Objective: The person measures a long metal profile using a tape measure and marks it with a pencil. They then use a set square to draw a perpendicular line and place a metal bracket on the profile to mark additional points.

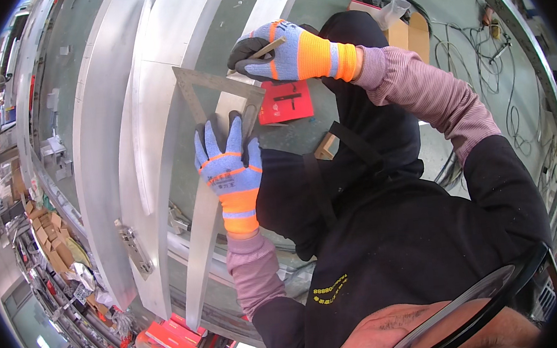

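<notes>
On our left, two wide silver metal beams (99, 155) run lengthwise, a slotted metal bracket (134, 247) resting on the inner one. Next comes a narrower silver bar (200, 265). Our left hand (229, 171), gloved in blue and orange, lies over it with fingers extended, meeting the triangular metal square (219, 83) set across that bar. Further right, apart from the left, our right hand (285, 50) is curled around a thin tan stick (270, 48), above a red box (286, 103). Dark cables (513, 100) loop across the floor at far right.
</notes>
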